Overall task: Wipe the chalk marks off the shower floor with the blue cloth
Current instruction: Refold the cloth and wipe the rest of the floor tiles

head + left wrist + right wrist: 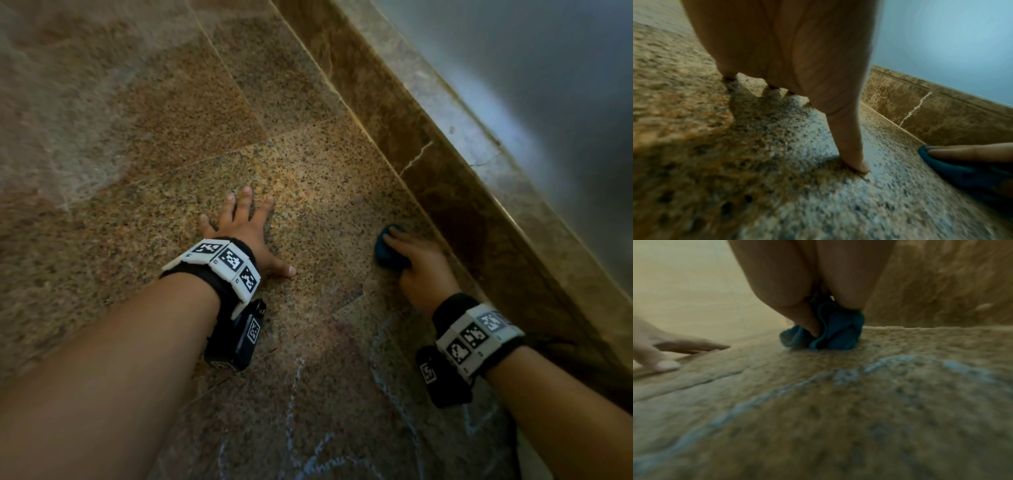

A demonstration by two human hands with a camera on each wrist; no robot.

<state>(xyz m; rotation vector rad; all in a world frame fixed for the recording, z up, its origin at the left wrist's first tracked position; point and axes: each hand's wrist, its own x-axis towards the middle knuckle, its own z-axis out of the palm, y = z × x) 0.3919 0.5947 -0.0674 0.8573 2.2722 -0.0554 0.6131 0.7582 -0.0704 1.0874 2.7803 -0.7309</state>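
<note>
**Blue cloth bunched at the curb edge, chalk unwiped behind it**

Blue cloth [390, 251], soft and light, sits wadded on the shower floor [171, 130], just beside the brown stone curb [455, 192]. My right hand [423, 265] grips it, fingers curled over the top; I judge a flat palm on the wad would wipe better than a pinch. My left hand [248, 233] lies flat and spread on the floor, holding nothing. Chalk marks [838, 378] run pale blue across the floor nearer my wrist, well apart from the cloth. The marks are cut off at the lower edge of the head view. Both wrist views are blurred; the cloth's underside is hidden.
</note>
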